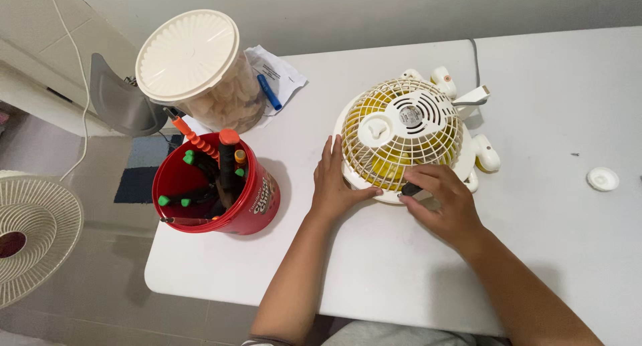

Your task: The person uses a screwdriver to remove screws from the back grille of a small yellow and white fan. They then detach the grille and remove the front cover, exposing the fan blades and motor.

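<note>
1. Nearest the camera, the right hand rests against the near rim of the small fan, its fingers curled around a dark tool whose tip meets the edge of the grille. The grip is closed on that tool.
2. The left hand lies flat on the white table, fingers spread against the fan's left side. It steadies the fan and grasps nothing.
3. The fan lies face down in the middle of the table, its cream wire cage up and yellow blades showing through. It looks light and stiff, but the thin plastic ribs would likely bend or crack under a squeeze. The solid outer rim seems the safer place to hold, and the smooth table may let it slide.
4. To the left stands a red tub full of screwdrivers with orange and green handles.
5. To the right, well apart, lies a small white cap.
6. Farther back are a clear jar with a cream lid, some papers and a blue pen.
7. Off the table, at far left, part of another fan grille sits on the floor.
</note>
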